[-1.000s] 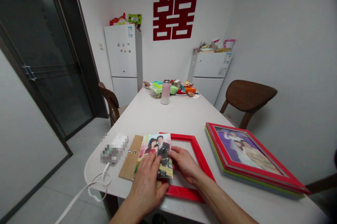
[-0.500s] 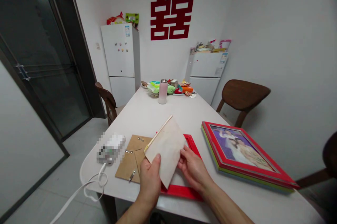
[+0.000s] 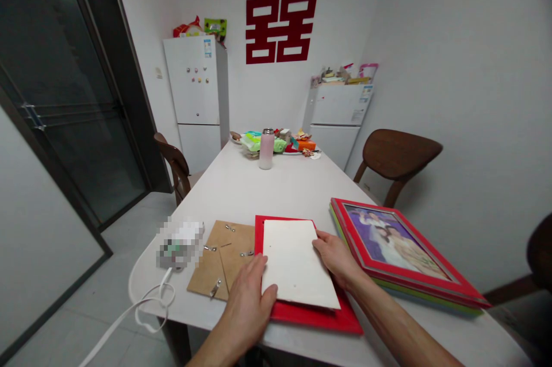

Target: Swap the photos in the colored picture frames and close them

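Down at the near edge of the white table (image 3: 284,188), going big to small. On the right edge sits a stack of framed pictures (image 3: 401,252), red frame on top, greenish ones under it. Just left of that, touching or nearly so, lies a red frame (image 3: 319,318), flat and face down by the look of it. A plain off-white sheet (image 3: 297,266) lies on top of it, blank side up, slightly skewed so its near corner hangs toward the frame's lower border. To the left of the frame is a brown backing board (image 3: 222,257) with little metal clips.

The left hand (image 3: 250,298) is flat with its fingers together, tips pushed against the sheet's left edge. The right hand (image 3: 338,257) rests on the sheet's right edge with the fingers loosely curled; I can't tell whether it's pinching or just pressing.

My guess is the sheet is light, thin and a bit bendy, like photo paper. It should slide easily on the frame and would crease if grabbed mid-span, so I'd hold it by the two long edges. It has a few faint specks, otherwise it's clean.
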`<state>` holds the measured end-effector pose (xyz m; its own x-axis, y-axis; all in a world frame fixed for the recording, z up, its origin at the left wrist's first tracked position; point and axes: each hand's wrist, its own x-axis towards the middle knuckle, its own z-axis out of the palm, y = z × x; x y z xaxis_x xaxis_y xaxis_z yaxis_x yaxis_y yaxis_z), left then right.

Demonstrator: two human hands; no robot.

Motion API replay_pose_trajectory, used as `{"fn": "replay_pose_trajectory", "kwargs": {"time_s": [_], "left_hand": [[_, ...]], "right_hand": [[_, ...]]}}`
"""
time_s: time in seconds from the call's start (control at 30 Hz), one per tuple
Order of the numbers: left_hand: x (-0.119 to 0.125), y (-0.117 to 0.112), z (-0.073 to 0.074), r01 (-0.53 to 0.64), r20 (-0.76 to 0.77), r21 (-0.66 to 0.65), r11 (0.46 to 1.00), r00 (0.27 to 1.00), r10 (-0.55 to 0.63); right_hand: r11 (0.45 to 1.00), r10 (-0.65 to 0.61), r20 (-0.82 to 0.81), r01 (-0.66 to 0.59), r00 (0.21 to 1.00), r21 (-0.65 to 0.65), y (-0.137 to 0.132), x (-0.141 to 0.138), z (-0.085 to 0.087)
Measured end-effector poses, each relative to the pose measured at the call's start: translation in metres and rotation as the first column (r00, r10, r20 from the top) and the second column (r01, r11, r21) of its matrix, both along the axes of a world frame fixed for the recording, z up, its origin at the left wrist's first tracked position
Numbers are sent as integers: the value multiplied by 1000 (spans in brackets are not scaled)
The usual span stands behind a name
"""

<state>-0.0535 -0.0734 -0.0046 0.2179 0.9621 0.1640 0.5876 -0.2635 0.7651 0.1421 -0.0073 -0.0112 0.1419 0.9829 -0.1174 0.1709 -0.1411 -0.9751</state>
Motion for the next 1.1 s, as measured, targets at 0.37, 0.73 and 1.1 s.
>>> {"fn": "replay_pose_trajectory", "kwargs": {"time_s": [0.37, 0.73, 1.1], "left_hand": [[2, -3, 3, 51, -197, 6, 999, 979, -49], [2, -5, 0, 75, -197, 42, 996, 978, -66], [-87, -3, 5, -53, -440, 22, 998, 896, 57]], "right_hand": [[998, -33, 382, 12, 924, 59, 8, 8, -3], [997, -59, 848, -17, 526, 80, -1, -4, 8], [908, 49, 861, -382, 506, 173, -34, -51, 26]]}}
